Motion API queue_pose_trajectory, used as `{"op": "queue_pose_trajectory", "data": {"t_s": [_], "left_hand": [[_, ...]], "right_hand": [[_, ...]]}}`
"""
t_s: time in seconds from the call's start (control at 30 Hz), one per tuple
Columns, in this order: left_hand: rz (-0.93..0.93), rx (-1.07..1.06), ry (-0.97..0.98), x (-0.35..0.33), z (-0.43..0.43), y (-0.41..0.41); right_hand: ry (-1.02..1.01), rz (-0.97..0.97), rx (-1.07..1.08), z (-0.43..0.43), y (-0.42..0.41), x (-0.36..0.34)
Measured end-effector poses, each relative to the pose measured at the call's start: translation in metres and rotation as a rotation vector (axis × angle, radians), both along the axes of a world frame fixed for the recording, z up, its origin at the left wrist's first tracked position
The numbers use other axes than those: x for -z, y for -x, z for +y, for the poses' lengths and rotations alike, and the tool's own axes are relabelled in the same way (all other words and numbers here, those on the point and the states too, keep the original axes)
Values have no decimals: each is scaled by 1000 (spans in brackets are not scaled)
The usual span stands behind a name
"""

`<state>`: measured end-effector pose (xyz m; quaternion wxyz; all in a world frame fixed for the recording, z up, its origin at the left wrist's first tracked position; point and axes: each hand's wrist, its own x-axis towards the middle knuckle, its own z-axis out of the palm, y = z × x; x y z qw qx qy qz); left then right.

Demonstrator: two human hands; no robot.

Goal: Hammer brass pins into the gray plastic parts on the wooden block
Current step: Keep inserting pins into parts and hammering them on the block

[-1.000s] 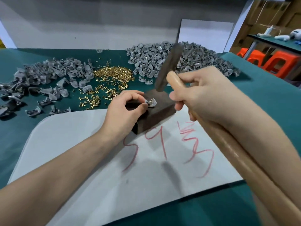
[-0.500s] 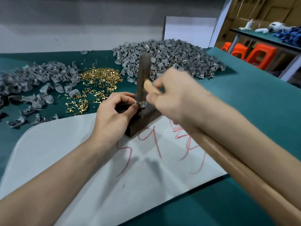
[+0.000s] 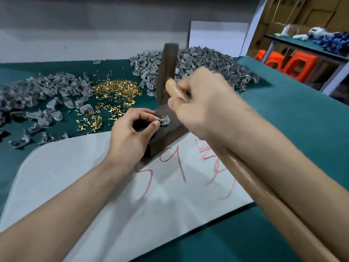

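One hammer (image 3: 167, 72) is raised over one gray plastic part (image 3: 164, 120) on one wooden block (image 3: 171, 137), mid-bench.

The left hand (image 3: 132, 133) pinches the part between thumb and forefinger tips, other fingers curled in; one brass pin (image 3: 162, 119) shows in it, too small to read clearly. The right hand (image 3: 204, 103) is wrapped tight round the hammer's wooden handle just below the dark, blurred head. The block sits on the far edge of one white sheet (image 3: 94, 176) with red marks. Toward the far edge of the bench (image 3: 292, 120) lie two heaps of gray parts, the left heap (image 3: 37, 87) and the far heap (image 3: 207, 61), with one heap of loose pins (image 3: 117, 89) between them.
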<state>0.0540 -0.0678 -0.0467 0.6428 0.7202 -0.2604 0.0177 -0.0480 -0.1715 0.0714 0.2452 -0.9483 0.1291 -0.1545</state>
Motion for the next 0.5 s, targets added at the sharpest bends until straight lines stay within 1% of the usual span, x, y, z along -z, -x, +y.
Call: {"op": "queue_pose_trajectory", "data": {"t_s": [0.07, 0.1, 0.2, 0.23, 0.33, 0.37, 0.4, 0.5], "left_hand": [[-7, 7, 4, 0, 1, 0], [-20, 7, 1, 0, 1, 1], [-17, 0, -5, -1, 1, 2], [-10, -5, -2, -1, 1, 1], [-30, -7, -13, -2, 1, 1], [-39, -9, -16, -2, 1, 1], [-36, -10, -16, -2, 2, 1], [10, -7, -4, -2, 2, 2]], "right_hand": [[34, 127, 5, 3, -2, 11], [38, 131, 21, 2, -3, 11], [-20, -20, 45, -2, -1, 0], [-27, -29, 44, -2, -2, 0], [69, 131, 29, 2, 0, 10], [80, 146, 34, 2, 1, 10], [80, 131, 43, 1, 2, 6], [21, -14, 51, -2, 4, -3]]}}
